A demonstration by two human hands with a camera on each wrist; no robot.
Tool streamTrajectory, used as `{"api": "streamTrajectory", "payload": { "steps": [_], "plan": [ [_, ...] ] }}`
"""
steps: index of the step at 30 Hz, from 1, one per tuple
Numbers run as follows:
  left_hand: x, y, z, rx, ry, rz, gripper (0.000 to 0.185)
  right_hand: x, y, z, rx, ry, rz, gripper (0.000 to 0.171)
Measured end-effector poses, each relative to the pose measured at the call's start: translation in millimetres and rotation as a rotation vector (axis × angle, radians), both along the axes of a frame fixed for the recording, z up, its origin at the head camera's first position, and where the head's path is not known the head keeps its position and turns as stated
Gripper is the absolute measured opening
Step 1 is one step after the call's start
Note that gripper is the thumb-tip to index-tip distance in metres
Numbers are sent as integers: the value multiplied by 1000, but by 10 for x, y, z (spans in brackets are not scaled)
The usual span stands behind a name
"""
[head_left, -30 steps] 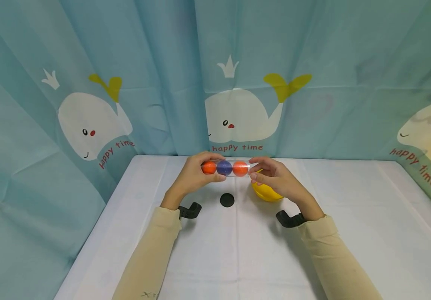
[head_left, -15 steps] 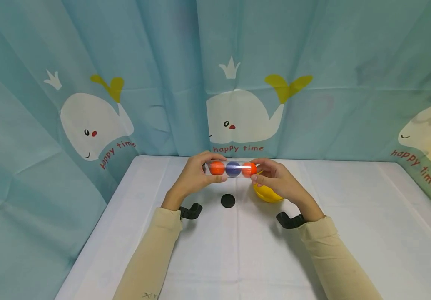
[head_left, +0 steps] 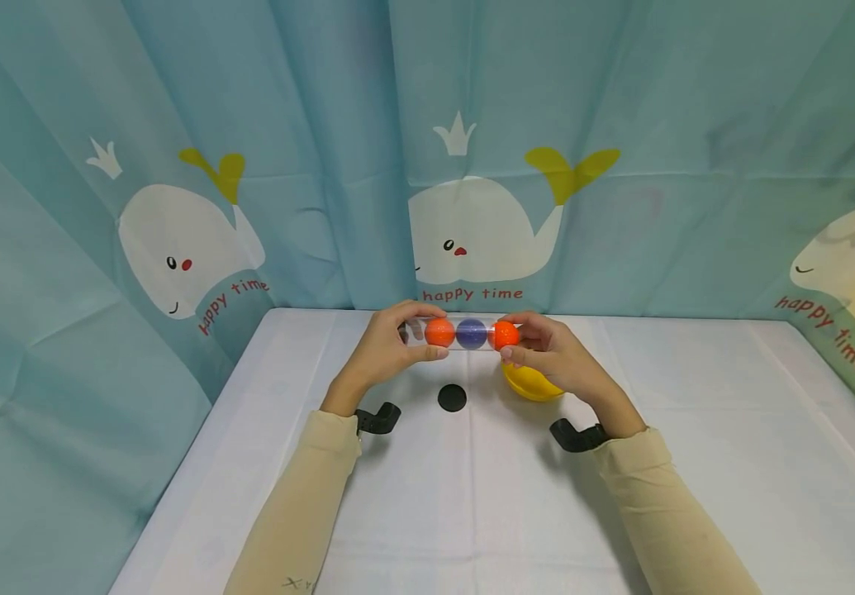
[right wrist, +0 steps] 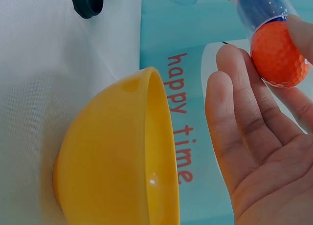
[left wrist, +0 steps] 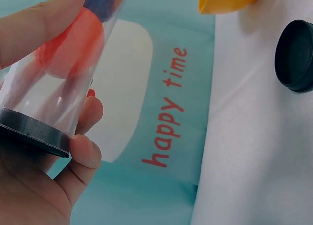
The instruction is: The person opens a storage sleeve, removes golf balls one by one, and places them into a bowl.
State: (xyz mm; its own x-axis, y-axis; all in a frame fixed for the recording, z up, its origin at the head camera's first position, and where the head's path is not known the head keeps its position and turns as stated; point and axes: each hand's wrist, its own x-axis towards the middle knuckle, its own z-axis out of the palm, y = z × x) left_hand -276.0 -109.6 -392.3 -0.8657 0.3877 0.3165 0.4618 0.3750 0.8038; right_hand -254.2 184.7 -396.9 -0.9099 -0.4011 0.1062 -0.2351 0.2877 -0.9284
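Note:
My left hand grips a clear tube level above the table, near the tube's black-capped end. Inside lie an orange ball, a blue ball and a second orange ball, which sits at the open mouth. My right hand is cupped at that mouth. Its thumb touches this orange ball and its nearly straight fingers lie just beside it. A yellow bowl stands on the table under the right hand.
A loose black cap lies on the white table between my wrists. A blue whale-print curtain closes off the back and both sides. The bowl looks empty in the right wrist view.
The three balls have slid right along the tube towards my right hand, and the end orange ball now sits at the mouth against my thumb. Both hands have stayed nearly in place.

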Motion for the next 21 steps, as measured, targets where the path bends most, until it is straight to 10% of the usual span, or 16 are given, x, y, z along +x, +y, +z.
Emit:
{"api": "streamTrajectory", "payload": {
  "steps": [21],
  "plan": [
    [7, -14, 35, 50, -126, 10, 47, -48, 67, -50, 28, 50, -33, 45]
  ]
}}
